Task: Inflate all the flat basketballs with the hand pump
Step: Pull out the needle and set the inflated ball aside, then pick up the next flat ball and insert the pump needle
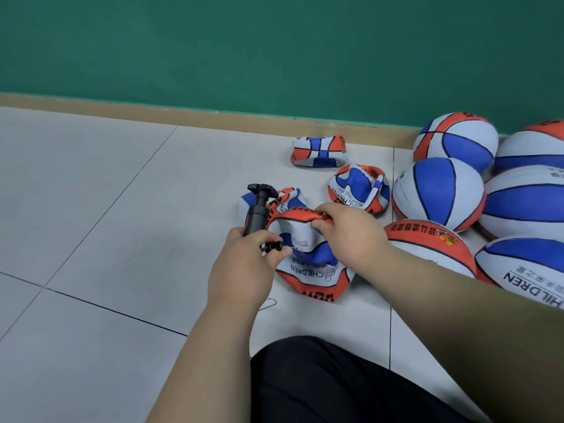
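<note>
Here the left hand (244,267) grips the hand pump (256,216), long axis pointing away, handle far, nozzle against the flat basketball (314,277) on the floor (106,209). The right hand (351,236) clutches that ball's folded edge.

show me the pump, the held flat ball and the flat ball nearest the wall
pump (255,219), head view, barrel
held flat ball (308,271), head view, white panel
flat ball nearest wall (319,151), head view, middle

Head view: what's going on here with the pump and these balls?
A person on the tiled floor grips the black hand pump in the left hand, its nozzle at a flat basketball whose folded top edge the right hand holds. Whether it is plugged in is unclear. Three more flat balls lie behind; inflated balls sit at the right.
</note>
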